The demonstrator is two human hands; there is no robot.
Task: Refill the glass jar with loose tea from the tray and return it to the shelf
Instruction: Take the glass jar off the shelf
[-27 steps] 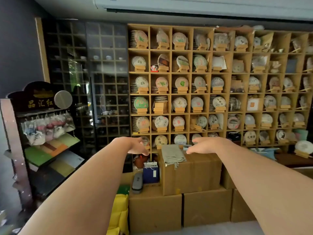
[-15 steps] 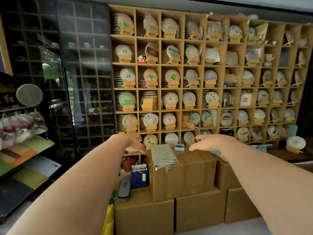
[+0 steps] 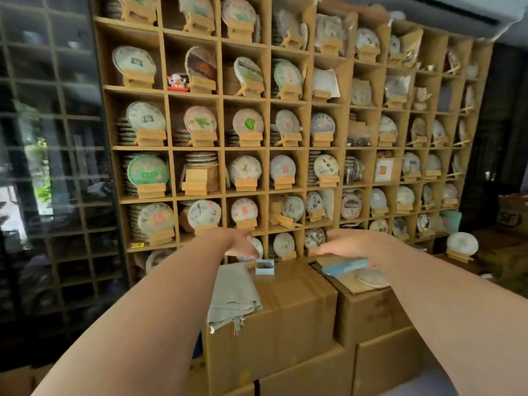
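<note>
While both arms reach forward, left hand (image 3: 240, 243) and right hand (image 3: 347, 245) empty, fingers loosely spread, above two stacked top cartons (image 3: 291, 304), one grey cloth (image 3: 233, 295), one small blue box (image 3: 265, 266).

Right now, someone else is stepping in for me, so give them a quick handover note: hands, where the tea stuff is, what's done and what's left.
Left hand: empty, fingers loosely open, stretched toward the wooden shelf.
Right hand: empty too, hovering over the blue box on the stacked cardboard boxes.
Job's things: no glass jar and no tray of loose tea are in view. The shelf holds wrapped tea cakes on stands; a grey cloth and a small open box lie on the top carton.
Done: nothing can be confirmed from here.
Left: find the jar and tray, fill the jar, put it back on the shelf.
</note>
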